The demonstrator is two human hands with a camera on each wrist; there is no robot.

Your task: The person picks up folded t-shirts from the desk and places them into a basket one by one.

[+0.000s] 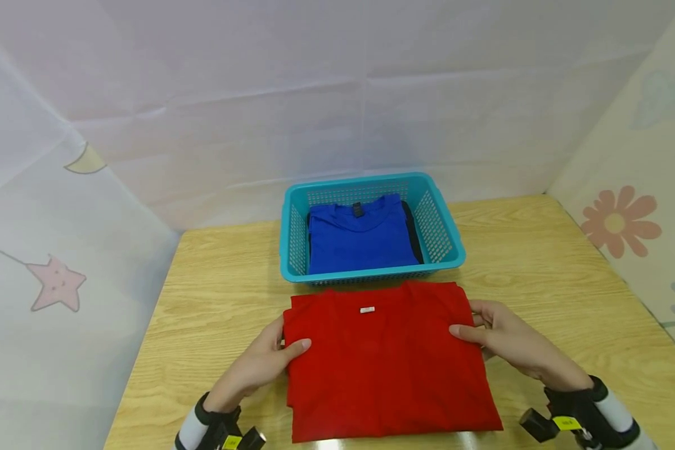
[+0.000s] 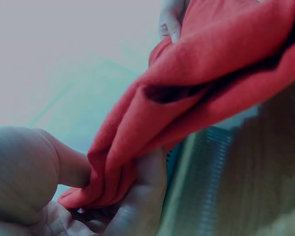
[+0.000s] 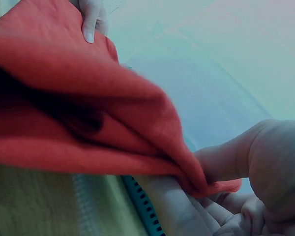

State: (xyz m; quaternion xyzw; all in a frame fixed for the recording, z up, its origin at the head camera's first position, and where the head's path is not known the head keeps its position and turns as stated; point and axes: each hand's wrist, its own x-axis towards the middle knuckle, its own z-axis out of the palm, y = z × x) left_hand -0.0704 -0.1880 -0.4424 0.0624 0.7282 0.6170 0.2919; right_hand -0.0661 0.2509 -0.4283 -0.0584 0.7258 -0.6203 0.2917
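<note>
A folded red T-shirt [image 1: 385, 369] with a small white label at its neck is held by both sides in front of the basket. My left hand [image 1: 264, 359] grips its left edge, thumb on top and fingers beneath. On the opposite edge my right hand [image 1: 506, 340] pinches the cloth the same way. Both wrist views show the red cloth [image 2: 187, 73] raised off the table, its folded layers hanging between thumb and fingers. Behind the shirt stands a turquoise plastic basket [image 1: 458, 255], where a folded blue T-shirt [image 1: 360, 240] lies over dark cloth [image 1: 412, 234].
The wooden table [image 1: 214, 281] extends to both sides of the basket. A white cloth backdrop [image 1: 259, 125] rises close behind it, with printed side sheets at left and right. Each wrist wears a strapped camera.
</note>
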